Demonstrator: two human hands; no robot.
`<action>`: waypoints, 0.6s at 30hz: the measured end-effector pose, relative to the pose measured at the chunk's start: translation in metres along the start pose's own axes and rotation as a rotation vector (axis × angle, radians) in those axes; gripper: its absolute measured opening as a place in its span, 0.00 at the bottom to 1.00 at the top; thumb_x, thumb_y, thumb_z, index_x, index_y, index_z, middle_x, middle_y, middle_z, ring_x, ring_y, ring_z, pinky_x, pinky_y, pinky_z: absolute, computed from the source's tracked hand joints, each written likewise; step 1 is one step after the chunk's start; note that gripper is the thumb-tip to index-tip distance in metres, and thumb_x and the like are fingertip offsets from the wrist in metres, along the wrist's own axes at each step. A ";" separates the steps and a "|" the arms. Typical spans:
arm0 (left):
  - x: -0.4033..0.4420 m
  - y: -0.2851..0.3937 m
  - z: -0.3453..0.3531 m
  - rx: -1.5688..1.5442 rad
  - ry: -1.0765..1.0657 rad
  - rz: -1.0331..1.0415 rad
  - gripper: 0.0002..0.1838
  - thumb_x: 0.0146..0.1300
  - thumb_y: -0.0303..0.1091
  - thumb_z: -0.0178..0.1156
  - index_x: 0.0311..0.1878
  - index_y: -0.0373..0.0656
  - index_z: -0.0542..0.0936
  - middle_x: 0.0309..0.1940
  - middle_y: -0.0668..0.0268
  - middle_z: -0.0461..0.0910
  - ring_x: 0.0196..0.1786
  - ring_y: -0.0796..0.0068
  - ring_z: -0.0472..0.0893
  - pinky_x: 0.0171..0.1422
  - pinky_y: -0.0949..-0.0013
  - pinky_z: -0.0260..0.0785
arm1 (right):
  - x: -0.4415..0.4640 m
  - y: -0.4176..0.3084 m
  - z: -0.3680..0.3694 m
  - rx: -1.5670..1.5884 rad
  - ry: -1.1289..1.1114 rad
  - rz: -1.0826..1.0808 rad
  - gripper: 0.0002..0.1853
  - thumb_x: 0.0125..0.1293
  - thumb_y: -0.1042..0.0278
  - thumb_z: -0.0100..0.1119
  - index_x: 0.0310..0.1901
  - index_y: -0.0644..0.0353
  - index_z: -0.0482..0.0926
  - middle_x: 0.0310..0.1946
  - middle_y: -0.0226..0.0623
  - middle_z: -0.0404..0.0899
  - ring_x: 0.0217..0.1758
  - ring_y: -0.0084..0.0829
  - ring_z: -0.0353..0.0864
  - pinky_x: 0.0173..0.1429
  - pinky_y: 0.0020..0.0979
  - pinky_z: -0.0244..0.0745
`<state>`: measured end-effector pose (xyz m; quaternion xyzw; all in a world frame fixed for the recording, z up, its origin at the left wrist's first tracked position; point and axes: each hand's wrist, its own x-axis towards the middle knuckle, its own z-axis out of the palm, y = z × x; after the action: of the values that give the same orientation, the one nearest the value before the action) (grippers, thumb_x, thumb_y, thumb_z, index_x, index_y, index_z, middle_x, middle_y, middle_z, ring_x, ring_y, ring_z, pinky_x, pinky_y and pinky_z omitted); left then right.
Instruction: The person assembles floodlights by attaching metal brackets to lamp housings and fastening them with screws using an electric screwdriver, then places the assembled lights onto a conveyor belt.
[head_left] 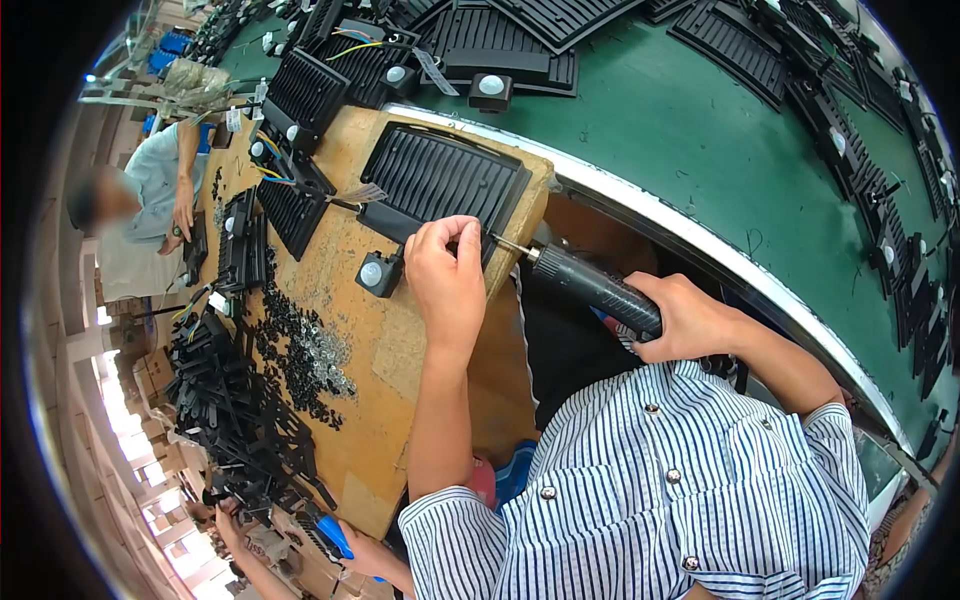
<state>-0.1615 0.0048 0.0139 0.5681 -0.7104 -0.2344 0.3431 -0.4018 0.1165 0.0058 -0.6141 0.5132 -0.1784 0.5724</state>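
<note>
A black electric screwdriver (598, 290) is gripped in my right hand (682, 318), its bit pointing left toward the edge of a black ribbed floodlight housing (440, 172). My left hand (447, 265) is closed in a pinch at the housing's near corner, close to the bit's tip. Whatever the fingertips hold is hidden. The housing lies ribs up on the worn wooden bench (395, 345). Beside my left hand sits a black motion sensor (376, 272) with a white dome. A cable with a paper tag (362, 196) extends from the housing's left side.
Small black parts (285, 340) and clear pieces (330, 355) lie loose on the bench, beside a heap of black brackets (225, 400). More housings (500, 50) rest on the green belt (640, 120). A co-worker (150, 190) sits at left; another person's hand (365, 555) is below, near a blue tool (335, 537).
</note>
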 end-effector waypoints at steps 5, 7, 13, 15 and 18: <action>0.000 0.005 -0.006 0.024 -0.075 -0.015 0.06 0.59 0.29 0.59 0.33 0.37 0.81 0.32 0.62 0.79 0.39 0.63 0.74 0.46 0.64 0.65 | 0.001 -0.001 0.000 -0.012 -0.005 -0.001 0.30 0.45 0.71 0.64 0.52 0.74 0.69 0.26 0.50 0.78 0.28 0.35 0.81 0.37 0.32 0.76; 0.001 0.002 -0.008 0.013 -0.098 0.059 0.05 0.59 0.27 0.58 0.34 0.37 0.81 0.30 0.63 0.79 0.38 0.64 0.73 0.46 0.65 0.65 | 0.000 -0.002 0.000 -0.025 -0.006 0.013 0.30 0.45 0.71 0.64 0.51 0.74 0.69 0.26 0.50 0.78 0.28 0.36 0.81 0.37 0.32 0.76; 0.007 -0.011 -0.022 0.196 -0.078 0.317 0.13 0.58 0.22 0.54 0.46 0.38 0.80 0.36 0.60 0.76 0.36 0.62 0.74 0.46 0.66 0.67 | -0.001 -0.008 -0.008 -0.059 -0.012 0.021 0.28 0.45 0.71 0.63 0.50 0.75 0.70 0.27 0.53 0.78 0.31 0.41 0.81 0.39 0.34 0.76; 0.008 -0.025 -0.014 0.385 0.089 0.483 0.16 0.60 0.21 0.54 0.52 0.40 0.78 0.40 0.61 0.74 0.40 0.62 0.73 0.49 0.65 0.66 | 0.001 -0.009 -0.009 -0.097 -0.001 0.021 0.28 0.45 0.71 0.63 0.50 0.75 0.70 0.27 0.53 0.78 0.31 0.41 0.82 0.39 0.34 0.76; 0.008 -0.032 -0.006 0.654 0.202 0.609 0.17 0.59 0.21 0.54 0.53 0.42 0.77 0.40 0.63 0.74 0.45 0.64 0.73 0.51 0.64 0.65 | 0.000 -0.019 -0.011 -0.126 -0.003 0.060 0.28 0.45 0.71 0.63 0.50 0.75 0.70 0.28 0.54 0.78 0.31 0.41 0.82 0.39 0.34 0.76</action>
<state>-0.1373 -0.0106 -0.0037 0.4318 -0.8448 0.1702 0.2663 -0.4024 0.1073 0.0253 -0.6336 0.5406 -0.1277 0.5385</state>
